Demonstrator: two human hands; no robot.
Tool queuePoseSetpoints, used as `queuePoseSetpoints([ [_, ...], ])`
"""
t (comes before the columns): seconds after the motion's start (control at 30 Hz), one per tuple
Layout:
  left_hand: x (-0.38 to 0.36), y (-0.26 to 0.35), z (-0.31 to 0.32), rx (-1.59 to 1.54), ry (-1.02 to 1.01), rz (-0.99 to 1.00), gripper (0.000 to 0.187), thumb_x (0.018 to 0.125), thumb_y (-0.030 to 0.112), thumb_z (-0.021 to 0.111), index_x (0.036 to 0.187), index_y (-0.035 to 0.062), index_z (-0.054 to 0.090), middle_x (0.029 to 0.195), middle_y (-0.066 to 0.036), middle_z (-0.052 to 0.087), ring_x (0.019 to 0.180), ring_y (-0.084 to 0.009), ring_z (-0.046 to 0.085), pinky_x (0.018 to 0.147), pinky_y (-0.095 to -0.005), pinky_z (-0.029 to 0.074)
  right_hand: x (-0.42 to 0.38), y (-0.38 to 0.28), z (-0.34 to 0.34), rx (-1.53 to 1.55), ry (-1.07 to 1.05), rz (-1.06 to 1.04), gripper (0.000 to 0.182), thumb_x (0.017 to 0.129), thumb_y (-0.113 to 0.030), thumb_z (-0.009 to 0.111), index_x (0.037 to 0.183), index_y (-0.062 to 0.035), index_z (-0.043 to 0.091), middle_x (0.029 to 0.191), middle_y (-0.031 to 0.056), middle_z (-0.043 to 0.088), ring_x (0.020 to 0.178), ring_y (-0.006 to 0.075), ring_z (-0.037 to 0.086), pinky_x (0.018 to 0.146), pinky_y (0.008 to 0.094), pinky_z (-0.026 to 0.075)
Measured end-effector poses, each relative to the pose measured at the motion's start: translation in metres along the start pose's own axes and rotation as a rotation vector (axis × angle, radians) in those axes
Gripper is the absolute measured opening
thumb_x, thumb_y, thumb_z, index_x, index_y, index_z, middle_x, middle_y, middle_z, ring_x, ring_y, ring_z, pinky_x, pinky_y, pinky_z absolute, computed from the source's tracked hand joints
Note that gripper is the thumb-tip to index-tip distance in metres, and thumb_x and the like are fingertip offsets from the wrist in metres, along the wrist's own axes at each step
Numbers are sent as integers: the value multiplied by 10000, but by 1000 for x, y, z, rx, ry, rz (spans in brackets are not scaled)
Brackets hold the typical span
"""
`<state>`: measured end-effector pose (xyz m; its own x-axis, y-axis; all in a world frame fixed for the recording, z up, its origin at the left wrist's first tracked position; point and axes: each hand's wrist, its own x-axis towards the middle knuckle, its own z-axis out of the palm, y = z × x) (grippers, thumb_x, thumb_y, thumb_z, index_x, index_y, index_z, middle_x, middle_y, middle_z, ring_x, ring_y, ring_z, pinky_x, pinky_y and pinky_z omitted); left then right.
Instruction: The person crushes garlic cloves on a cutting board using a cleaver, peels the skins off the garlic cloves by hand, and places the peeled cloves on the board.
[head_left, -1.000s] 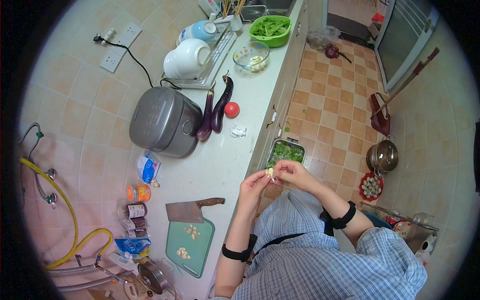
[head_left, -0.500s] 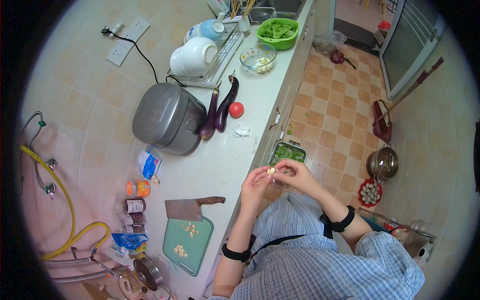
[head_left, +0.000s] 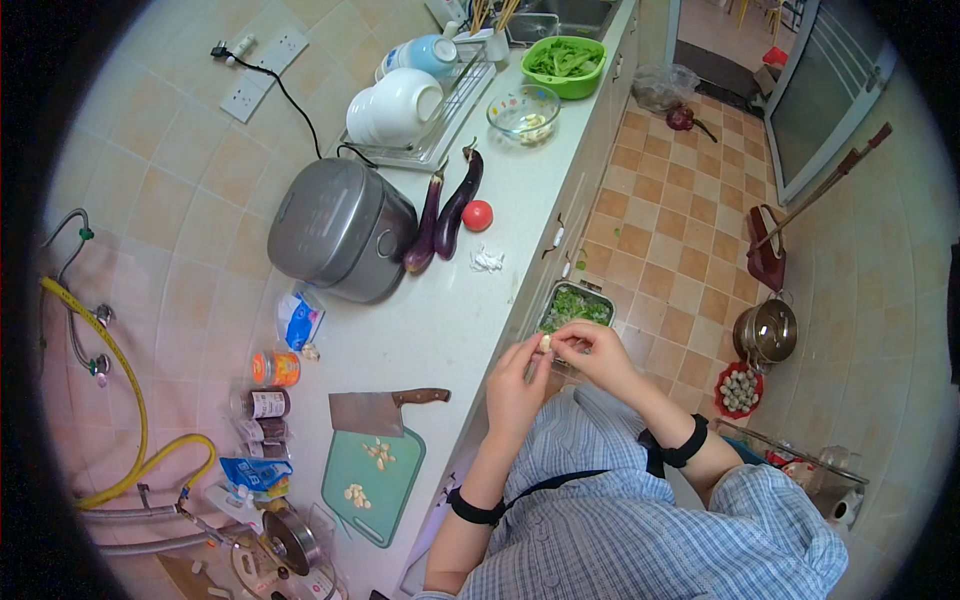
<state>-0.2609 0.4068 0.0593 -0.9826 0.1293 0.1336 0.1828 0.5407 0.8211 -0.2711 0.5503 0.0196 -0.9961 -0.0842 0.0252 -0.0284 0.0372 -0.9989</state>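
From the head camera, looking down: both hands meet in front of the chest, just off the counter's (head_left: 450,320) right edge. The left hand (head_left: 515,385) and the right hand (head_left: 592,352) pinch one small pale garlic clove (head_left: 545,343) between their fingertips, fingers closed on it from both sides. It looks as though the clove is being peeled, and it is held directly above a metal tray of green trimmings (head_left: 573,306) on the floor, probably so that skins drop there and not on the counter.

Near left on the counter lies a green cutting board (head_left: 375,485) with pale peeled cloves (head_left: 378,455) on it; a cleaver (head_left: 375,410) rests across its far end, handle toward the person, within easy reach. Farther along stand a grey rice cooker (head_left: 340,230), plugged into a wall socket, two aubergines (head_left: 445,210) side by side, a tomato (head_left: 478,215) just beside them, and a crumpled white scrap (head_left: 487,260). At the far end are a glass bowl (head_left: 522,110), a green basin of leaves (head_left: 563,65), and white bowls upturned on a drying rack (head_left: 425,110), presumably to drain.

Jars and packets (head_left: 270,400) line the wall at near left; their labels are too small to read.
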Motion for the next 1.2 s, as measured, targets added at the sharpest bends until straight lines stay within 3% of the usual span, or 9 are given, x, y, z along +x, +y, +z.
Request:
queuePoseSetpoints([
  [0.27,-2,-3,0,147,-22,84,283,762,89,615,1037,25,593,840,-88,591,725,-208,575,655,-296,458,-4,-2,-2,-56,-51,66,124,792,-122,601,842,-10,625,712,30,585,615,77,518,573,221,431],
  [0.37,-2,-2,-1,92,-61,23,303,750,26,621,1052,9,591,871,-108,606,750,-180,585,692,-269,460,-4,2,-2,54,-88,140,129,810,-124,589,851,-5,615,730,23,600,638,71,531,588,213,439],
  [0.47,-1,-5,-1,-103,-111,-90,281,775,28,610,1053,-2,589,902,-96,610,798,-153,589,718,-249,463,-3,9,-3,219,-134,188,139,833,-129,572,873,2,602,753,13,606,662,63,544,604,203,446],
  [0.53,-1,-11,1,-421,-118,-235,259,801,27,594,1055,-24,581,950,-86,605,861,-137,580,764,-235,458,-2,8,-4,289,-161,205,146,844,-131,563,886,5,594,766,8,607,673,59,549,612,198,448],
  [0.63,0,-20,3,-597,-126,-261,254,832,46,559,1073,-34,562,1002,-86,589,912,-137,568,797,-239,455,-2,2,-3,361,-173,241,148,851,-136,558,898,1,588,783,5,605,677,58,548,621,195,448],
  [0.83,2,-12,-7,-942,-155,-536,298,880,104,492,1151,-21,494,984,-72,578,878,-128,567,789,-249,471,1,1,-6,473,-231,253,161,867,-145,543,946,-6,564,815,13,596,707,61,554,652,193,459],
  [1.07,3,-15,-8,-955,-141,-517,306,878,101,495,1157,-25,485,950,-56,579,833,-109,567,775,-238,470,0,1,-6,439,-181,258,163,870,-142,535,960,-7,552,793,21,592,682,75,569,620,211,472],
  [1.2,2,-22,-5,-807,-139,-489,293,872,101,506,1138,-21,508,967,-71,596,814,-113,572,768,-240,469,1,2,-5,448,-109,198,161,875,-135,523,960,1,541,791,43,597,668,95,582,616,223,482],
])
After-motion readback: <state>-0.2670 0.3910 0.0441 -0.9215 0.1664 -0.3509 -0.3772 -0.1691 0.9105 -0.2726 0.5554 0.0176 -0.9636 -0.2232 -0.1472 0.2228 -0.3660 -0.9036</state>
